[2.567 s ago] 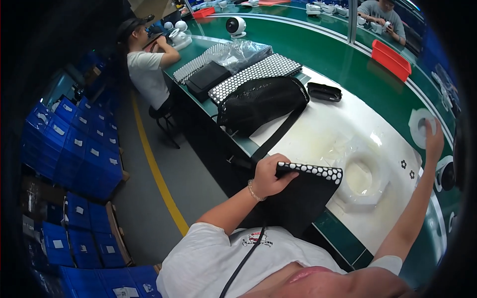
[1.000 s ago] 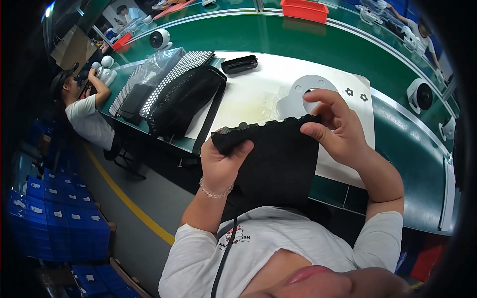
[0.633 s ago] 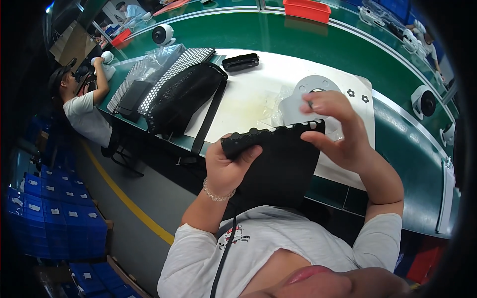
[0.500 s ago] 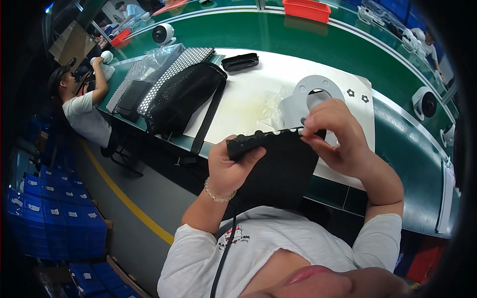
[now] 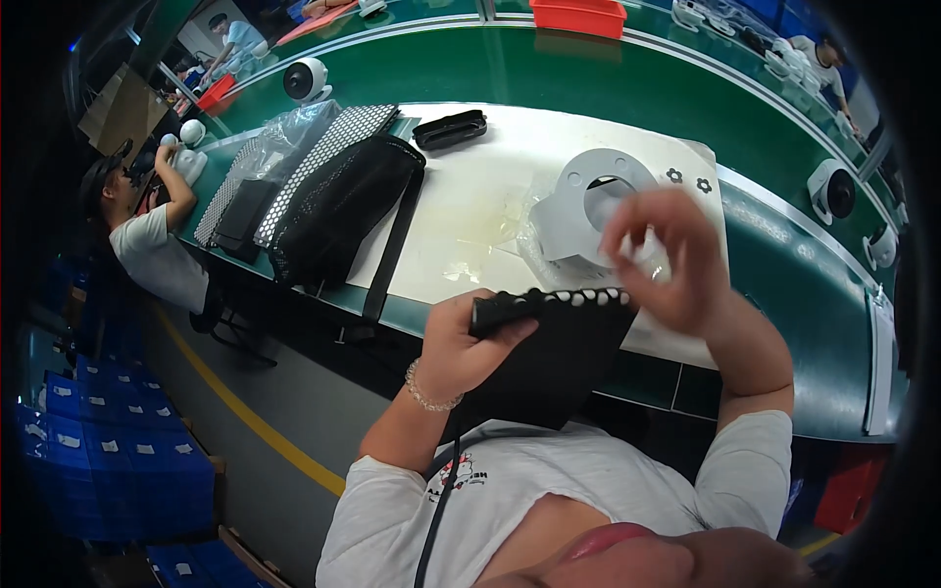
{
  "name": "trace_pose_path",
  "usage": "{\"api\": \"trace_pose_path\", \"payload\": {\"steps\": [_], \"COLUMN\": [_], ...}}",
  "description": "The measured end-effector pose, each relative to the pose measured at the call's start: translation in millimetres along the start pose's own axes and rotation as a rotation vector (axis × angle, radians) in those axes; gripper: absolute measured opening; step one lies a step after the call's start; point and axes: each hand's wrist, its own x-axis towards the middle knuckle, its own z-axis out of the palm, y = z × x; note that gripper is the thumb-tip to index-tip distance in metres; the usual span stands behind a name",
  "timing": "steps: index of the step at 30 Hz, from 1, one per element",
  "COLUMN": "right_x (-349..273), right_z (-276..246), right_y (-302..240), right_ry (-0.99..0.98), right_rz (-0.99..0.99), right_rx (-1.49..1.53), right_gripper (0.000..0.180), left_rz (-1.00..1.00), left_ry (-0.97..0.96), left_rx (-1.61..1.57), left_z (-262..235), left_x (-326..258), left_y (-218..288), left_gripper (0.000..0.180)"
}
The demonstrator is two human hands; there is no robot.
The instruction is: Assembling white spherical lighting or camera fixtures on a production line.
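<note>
My left hand (image 5: pixel 459 348) is closed around one end of a black sheet (image 5: pixel 554 367), held in front of my chest over the table's near edge. Along the sheet's upper edge runs a row of round black and white dots (image 5: pixel 588 296). My right hand (image 5: pixel 676 260) is raised just beyond the sheet's right end, its fingers curled and smeared by motion. Whether anything small sits between those fingertips cannot be made out. Behind it, a light grey ring-shaped housing (image 5: pixel 570 201) rests on clear plastic wrap (image 5: pixel 534 250), partly covered by the hand.
Two flower-shaped black pieces (image 5: pixel 704 185) lie right of the housing on the white table mat (image 5: pixel 461 211). Leftward are a black mesh bag (image 5: pixel 343 211) and a small black case (image 5: pixel 449 130). White cameras (image 5: pixel 305 78) stand on the green bench. A co-worker (image 5: pixel 157 240) sits at far left.
My right hand has left the sheet's dotted edge and moved up toward the grey housing. The sheet has tilted and sits slightly lower, with more white dots showing.
</note>
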Motion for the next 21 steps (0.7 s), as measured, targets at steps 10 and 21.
{"api": "trace_pose_path", "payload": {"steps": [10,21], "right_x": [17,18], "right_z": [-19,-22], "right_y": [43,16], "right_ry": [0.276,0.054], "right_rz": [0.402,0.134], "right_rx": [0.179,-0.419], "right_gripper": [0.055,0.054], "left_rz": [0.267,0.218], "left_ry": [-0.124,-0.165], "left_rx": [-0.114,-0.149], "left_z": [15,15], "left_x": [16,17], "left_y": [-35,-34], "left_gripper": [0.025,0.025]}}
